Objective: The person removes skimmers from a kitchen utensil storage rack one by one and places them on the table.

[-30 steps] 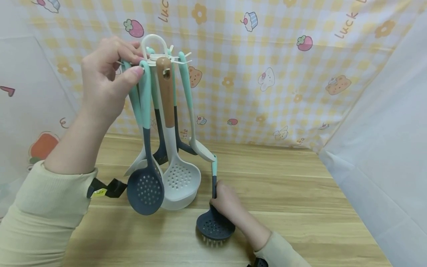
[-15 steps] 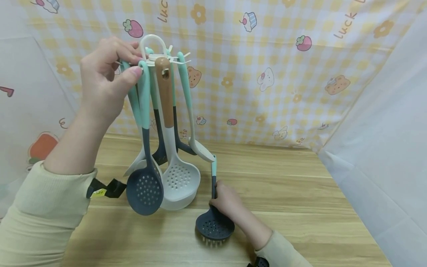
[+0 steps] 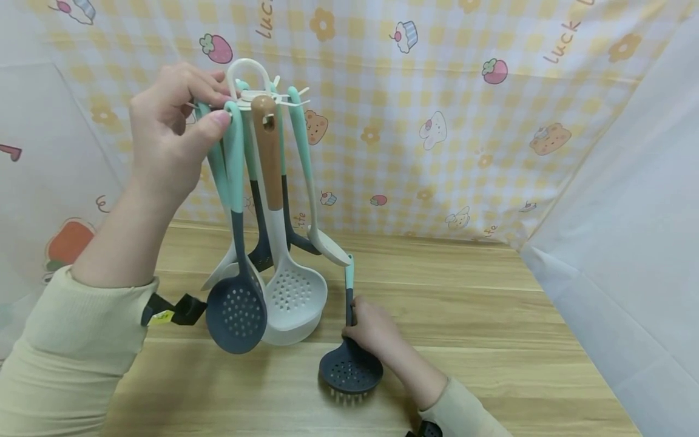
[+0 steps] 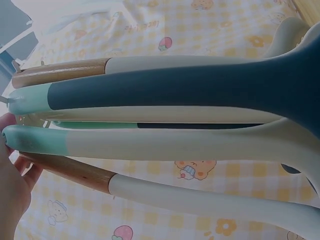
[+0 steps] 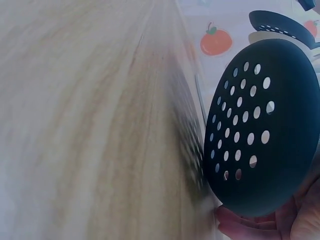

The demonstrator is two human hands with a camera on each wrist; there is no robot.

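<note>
My left hand [image 3: 172,130] grips the top of a white utensil rack [image 3: 248,70], thumb and fingers about the hook ends of mint handles. In the left wrist view the hand's fingers [image 4: 31,172] show at the handle tops. A dark skimmer [image 3: 236,312] with a mint handle hangs at the front, beside a white slotted ladle [image 3: 292,291] with a wooden handle. Lower right, my right hand [image 3: 371,328] holds another dark skimmer [image 3: 352,369] by its shaft. That skimmer's perforated head [image 5: 250,130] is close to the tabletop; whether it touches cannot be told.
Further utensils hang round the rack, among them a white ladle [image 3: 330,247] at its right, near the held skimmer's mint handle end. The wooden table [image 3: 464,315] meets a yellow checked cloth [image 3: 409,152] behind. White cloth walls [image 3: 628,243] stand at the sides.
</note>
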